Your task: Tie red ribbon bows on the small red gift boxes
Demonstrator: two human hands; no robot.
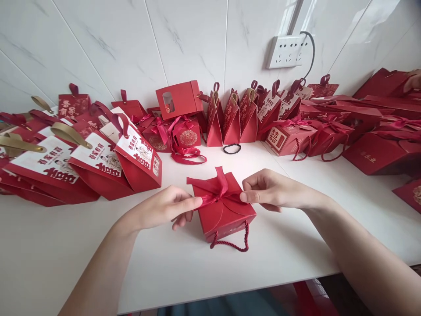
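A red gift box (pixel 215 219) sits on the white table in front of me, its curved top flaps folded together. A red ribbon (pixel 223 182) crosses the top, knotted in the middle with loops out to both sides and a tail sticking up. My left hand (pixel 171 206) pinches the ribbon's left loop between thumb and fingers. On the other side, my right hand (pixel 268 191) pinches the right loop. A twisted dark red cord handle (pixel 235 246) hangs from the box's near side and rests on the table.
Red boxes with white labels (pixel 95 153) crowd the left. Triangular boxes (pixel 215 120) and ribboned boxes (pixel 291 136) line the tiled wall. A black elastic band (pixel 232 149) and a loose ribbon (pixel 189 157) lie behind my box. Another person's hand (pixel 412 82) shows at far right. A socket (pixel 286 52) is on the wall.
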